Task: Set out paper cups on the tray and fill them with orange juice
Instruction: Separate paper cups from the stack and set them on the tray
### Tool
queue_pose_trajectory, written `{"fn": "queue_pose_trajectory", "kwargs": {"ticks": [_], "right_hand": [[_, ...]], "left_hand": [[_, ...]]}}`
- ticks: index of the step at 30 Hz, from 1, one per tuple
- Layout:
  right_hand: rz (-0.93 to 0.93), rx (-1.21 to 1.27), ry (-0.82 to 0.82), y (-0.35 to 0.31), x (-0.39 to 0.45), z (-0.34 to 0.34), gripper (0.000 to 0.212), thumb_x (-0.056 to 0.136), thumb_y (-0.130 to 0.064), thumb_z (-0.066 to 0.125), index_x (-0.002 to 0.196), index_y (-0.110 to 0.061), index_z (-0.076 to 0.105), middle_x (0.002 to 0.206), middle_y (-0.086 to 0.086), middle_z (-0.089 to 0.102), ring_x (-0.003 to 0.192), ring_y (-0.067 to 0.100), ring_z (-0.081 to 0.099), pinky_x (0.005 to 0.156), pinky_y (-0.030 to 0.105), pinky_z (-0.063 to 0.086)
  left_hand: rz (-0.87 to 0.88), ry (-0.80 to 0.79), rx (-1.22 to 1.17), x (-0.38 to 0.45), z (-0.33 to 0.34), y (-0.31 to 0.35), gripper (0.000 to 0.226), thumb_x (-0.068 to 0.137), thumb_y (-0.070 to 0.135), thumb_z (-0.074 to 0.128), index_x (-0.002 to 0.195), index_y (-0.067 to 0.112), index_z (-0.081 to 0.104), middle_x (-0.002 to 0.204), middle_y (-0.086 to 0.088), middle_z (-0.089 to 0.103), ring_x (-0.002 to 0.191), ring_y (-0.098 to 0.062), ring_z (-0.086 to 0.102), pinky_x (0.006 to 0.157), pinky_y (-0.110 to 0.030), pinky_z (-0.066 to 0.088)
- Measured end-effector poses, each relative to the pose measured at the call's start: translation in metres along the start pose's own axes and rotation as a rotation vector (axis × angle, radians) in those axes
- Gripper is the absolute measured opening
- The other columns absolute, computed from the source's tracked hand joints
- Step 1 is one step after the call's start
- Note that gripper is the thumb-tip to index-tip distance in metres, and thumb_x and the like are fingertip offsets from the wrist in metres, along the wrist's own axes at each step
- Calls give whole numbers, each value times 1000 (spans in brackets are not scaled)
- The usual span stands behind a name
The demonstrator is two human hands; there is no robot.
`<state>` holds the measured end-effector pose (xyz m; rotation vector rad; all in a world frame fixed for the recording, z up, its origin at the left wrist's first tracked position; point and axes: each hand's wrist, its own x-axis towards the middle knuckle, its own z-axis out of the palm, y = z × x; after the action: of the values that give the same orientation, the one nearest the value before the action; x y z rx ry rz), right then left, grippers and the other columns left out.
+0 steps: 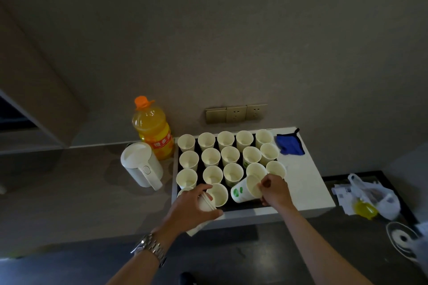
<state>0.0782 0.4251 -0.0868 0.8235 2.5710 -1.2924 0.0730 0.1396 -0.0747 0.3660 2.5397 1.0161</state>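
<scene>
A dark tray (pixel 240 206) on a white board holds several upright, empty paper cups (pixel 230 154) in rows. My left hand (pixel 193 206) grips a short stack of nested paper cups (pixel 206 202) at the tray's front left, beside an upright cup (pixel 218 194). My right hand (pixel 275 190) pinches the rim of a tilted paper cup with green print (pixel 244 190) over the tray's front row. A big orange juice bottle (pixel 154 131) with an orange cap stands capped behind the tray's left corner.
A white electric kettle (pixel 141 164) stands left of the tray. A blue cloth (pixel 289 144) lies on the white board (pixel 310 183) at the back right. A plastic bag (pixel 370 196) with papers sits further right. Wall sockets (pixel 236 113) are behind the tray.
</scene>
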Motion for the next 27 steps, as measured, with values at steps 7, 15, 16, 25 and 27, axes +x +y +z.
{"fn": "queue_pose_trajectory", "kwargs": {"ticks": [7,15,16,25,27], "right_hand": [[-81,-69,80,13,2,33,14,96,-19,62,83,-17,59,70,2,67,55,12,68,53,26,55],[-47,-164,0,19,4,51,14,98,-20,51,85,-20,53,77,4,70,64,19,73,58,26,51],[-47,-169,-9,20,5,52,16,99,-19,52,83,-20,52,78,5,70,65,20,73,57,26,52],[-22,-137,-40,16,3,53,11,98,-16,51,89,-13,58,78,4,70,45,8,67,46,15,40],[-25,-132,-35,15,3,54,13,98,-17,52,88,-12,58,75,4,70,45,8,67,48,16,41]], "left_hand": [[-15,10,-13,0,-2,-3,82,63,79,78,133,47,52,108,24,65,101,-1,62,92,-29,55],[-29,16,-28,-1,0,-8,84,60,85,76,132,50,51,109,25,65,102,-2,63,91,-33,57],[-31,18,-22,-1,0,-8,84,60,86,75,132,50,51,109,25,65,102,-2,63,91,-33,57],[-52,2,-27,-1,-2,-5,84,61,83,76,134,49,50,112,24,62,104,1,57,91,-32,57],[-58,-3,-22,0,-3,-4,85,61,83,76,134,50,49,112,24,61,104,1,57,90,-32,57]]}}
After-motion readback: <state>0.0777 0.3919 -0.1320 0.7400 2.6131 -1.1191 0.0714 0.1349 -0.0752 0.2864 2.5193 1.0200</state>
